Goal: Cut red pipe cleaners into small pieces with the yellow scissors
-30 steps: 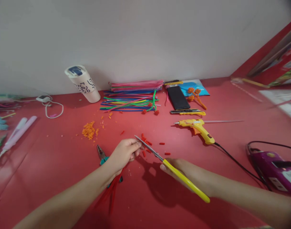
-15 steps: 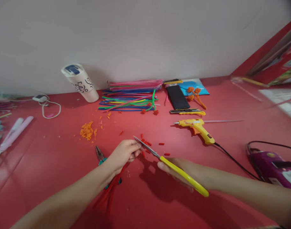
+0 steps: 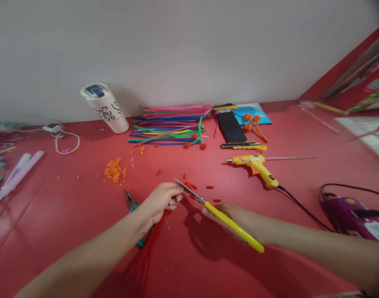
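Note:
My left hand (image 3: 166, 199) is closed on a bundle of red pipe cleaners (image 3: 154, 238), whose long ends trail toward me. Yellow-handled scissors (image 3: 233, 225) are in my right hand (image 3: 236, 217), with the blades lying along the fingertips of my left hand. The blades look nearly together, and the pipe cleaner tips at them are hidden by my fingers. Short red cut pieces (image 3: 210, 187) lie scattered around the blades. Partly under my left wrist are pliers with teal handles (image 3: 132, 203).
A pile of orange clippings (image 3: 113, 169) lies left, a white tumbler (image 3: 107, 109) behind it. Coloured pipe cleaners (image 3: 171, 128) lie along the wall. A yellow glue gun (image 3: 254, 165), a utility knife (image 3: 243, 145), a black phone (image 3: 231, 127) and a purple power strip (image 3: 353, 217) sit right.
My right hand and the scissors have shifted slightly left, toward my left hand. The trailing red pipe cleaners have swung a little to the right.

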### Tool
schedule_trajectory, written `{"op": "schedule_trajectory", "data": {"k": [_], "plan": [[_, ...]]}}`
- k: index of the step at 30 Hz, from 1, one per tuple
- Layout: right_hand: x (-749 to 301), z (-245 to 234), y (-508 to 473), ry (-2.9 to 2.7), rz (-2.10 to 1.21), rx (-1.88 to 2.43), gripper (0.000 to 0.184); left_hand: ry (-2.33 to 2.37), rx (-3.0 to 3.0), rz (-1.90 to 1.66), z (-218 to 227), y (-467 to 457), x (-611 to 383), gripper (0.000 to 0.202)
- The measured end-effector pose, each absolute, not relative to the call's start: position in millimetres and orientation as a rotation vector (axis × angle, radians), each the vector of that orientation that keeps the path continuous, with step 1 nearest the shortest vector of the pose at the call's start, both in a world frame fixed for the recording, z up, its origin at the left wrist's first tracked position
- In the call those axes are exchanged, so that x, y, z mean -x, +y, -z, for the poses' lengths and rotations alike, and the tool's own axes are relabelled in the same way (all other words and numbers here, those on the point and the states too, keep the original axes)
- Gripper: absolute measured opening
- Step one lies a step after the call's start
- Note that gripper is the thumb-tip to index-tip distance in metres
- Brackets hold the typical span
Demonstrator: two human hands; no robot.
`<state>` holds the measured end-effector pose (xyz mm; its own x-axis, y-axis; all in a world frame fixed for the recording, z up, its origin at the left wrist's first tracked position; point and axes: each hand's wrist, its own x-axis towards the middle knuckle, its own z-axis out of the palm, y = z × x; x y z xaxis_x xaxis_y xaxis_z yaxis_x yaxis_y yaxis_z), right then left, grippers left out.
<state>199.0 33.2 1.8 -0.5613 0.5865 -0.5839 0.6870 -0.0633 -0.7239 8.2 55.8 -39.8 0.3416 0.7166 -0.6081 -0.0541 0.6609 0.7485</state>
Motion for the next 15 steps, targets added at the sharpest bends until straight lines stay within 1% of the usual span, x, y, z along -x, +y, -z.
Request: {"op": "schedule_trajectory", "data": {"k": [4, 10, 15], "plan": [[-198, 4, 29, 1.958, 1.791, -1.545, 0.036, 1.122, -0.698, -0.555, 43, 57, -9, 0.014], [-204, 9, 34, 1.872, 1.854, -1.733, 0.036, 1.086, -0.765, -0.569, 38, 50, -9, 0.016], [-196, 14, 45, 2.100, 1.947, -1.710, 0.041, 1.045, -0.919, -0.529, 25, 36, -18, 0.022]]}}
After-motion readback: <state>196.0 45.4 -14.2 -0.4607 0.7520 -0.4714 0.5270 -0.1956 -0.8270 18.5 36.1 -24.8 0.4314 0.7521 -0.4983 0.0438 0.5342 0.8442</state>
